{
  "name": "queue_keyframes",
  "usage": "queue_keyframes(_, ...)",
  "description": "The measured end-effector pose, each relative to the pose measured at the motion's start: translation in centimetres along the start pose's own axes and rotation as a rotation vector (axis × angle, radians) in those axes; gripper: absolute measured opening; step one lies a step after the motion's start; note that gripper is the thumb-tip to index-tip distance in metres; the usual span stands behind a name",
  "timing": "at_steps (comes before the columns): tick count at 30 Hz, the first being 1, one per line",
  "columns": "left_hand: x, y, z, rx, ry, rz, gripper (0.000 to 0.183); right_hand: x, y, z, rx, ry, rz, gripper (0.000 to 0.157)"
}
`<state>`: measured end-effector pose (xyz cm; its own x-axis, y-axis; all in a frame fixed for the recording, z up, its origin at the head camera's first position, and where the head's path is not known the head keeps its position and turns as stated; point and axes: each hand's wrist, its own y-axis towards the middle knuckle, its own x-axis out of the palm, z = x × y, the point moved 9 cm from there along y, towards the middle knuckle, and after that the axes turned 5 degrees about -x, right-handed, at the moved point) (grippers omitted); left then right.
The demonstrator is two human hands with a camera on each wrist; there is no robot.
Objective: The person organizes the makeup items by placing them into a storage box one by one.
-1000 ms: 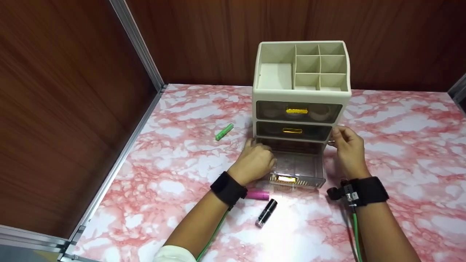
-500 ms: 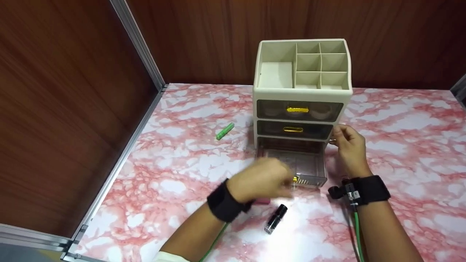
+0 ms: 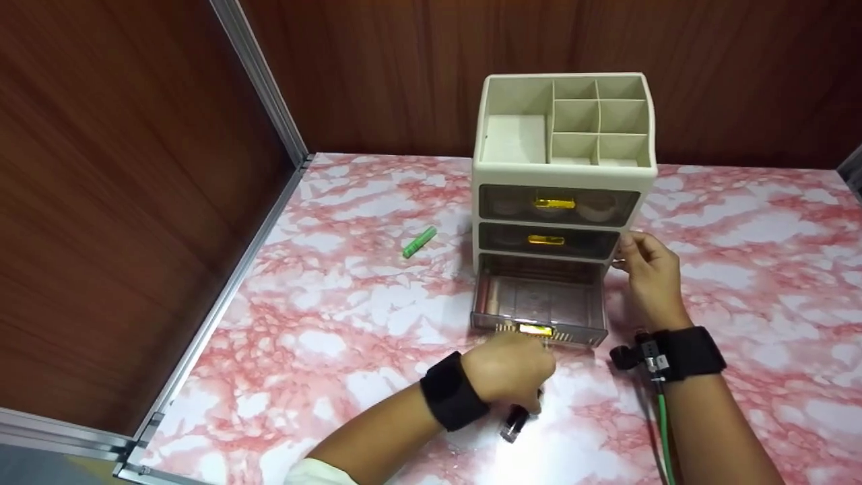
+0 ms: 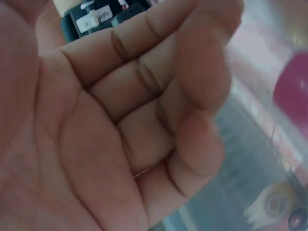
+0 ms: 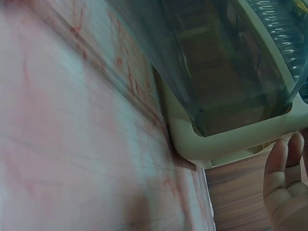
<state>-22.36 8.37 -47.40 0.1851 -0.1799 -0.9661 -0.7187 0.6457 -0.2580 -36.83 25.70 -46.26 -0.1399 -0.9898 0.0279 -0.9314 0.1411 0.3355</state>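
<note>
In the head view my left hand point(image 3: 510, 367) is low over the table in front of the pulled-out bottom drawer point(image 3: 539, 296). Its fingers reach down over a black tube with a clear end point(image 3: 515, 423), which it partly covers. The left wrist view shows a bare palm with loosely curled fingers, and part of a pink tube point(image 4: 293, 91) at the right edge. A reddish tube point(image 3: 490, 296) lies along the drawer's left wall. My right hand point(image 3: 653, 279) touches the right side of the cream drawer organizer point(image 3: 562, 172), its fingertips point(image 5: 276, 151) at the edge.
Two dark, see-through drawers with gold handles are closed above the bottom one. On top, the organizer has several open compartments. A green tube point(image 3: 419, 242) lies to its left on the pink marbled table point(image 3: 303, 337). Brown wood panels point(image 3: 390, 81) stand behind and at left.
My left hand has come out of the bottom drawer, uncovering the reddish tube, and moved toward me over the black tube, which has shifted slightly right. My right hand stays at the organizer's side.
</note>
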Motion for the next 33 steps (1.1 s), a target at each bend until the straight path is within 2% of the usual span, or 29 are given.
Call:
queue_keyframes(3,0.3,0.2,0.4,0.022,0.013,-0.009,0.021,-0.1,0.0,0.1,0.003,0.008,0.005,0.019)
queue_keyframes(8,0.2,0.2,0.8,0.088,0.015,-0.01,0.019,0.2,-0.1,-0.4,0.009,-0.013,-0.004,0.02)
queue_keyframes(12,-0.9,-0.1,0.5,0.157,-0.083,-0.004,0.01,0.7,-0.4,-1.7,-0.004,-0.039,-0.019,0.02)
queue_keyframes(14,-1.7,-0.4,-0.1,0.178,-0.175,-0.006,0.009,0.8,-0.5,-2.2,-0.012,-0.035,-0.025,0.018)
queue_keyframes(16,-2.9,-0.8,-0.8,0.199,-0.262,0.019,0.012,0.8,-0.5,-2.2,-0.016,-0.04,-0.024,0.018)
queue_keyframes(20,-5.7,-1.8,-2.8,0.267,-0.402,0.168,0.021,0.4,-0.1,-1.0,-0.004,-0.023,-0.014,0.019)
queue_keyframes(25,-8.5,-3.4,-5.5,0.29,-0.46,0.383,0.02,0.1,0.1,0.1,0.002,0.026,-0.004,0.021)
queue_keyframes(29,-9.5,-4.1,-7.2,0.257,-0.467,0.522,0.015,0.0,0.1,0.3,0.0,0.035,0.003,0.022)
queue_keyframes(33,-9.7,-4.1,-8.3,0.221,-0.446,0.625,0.014,0.0,0.1,0.3,0.0,0.025,0.006,0.023)
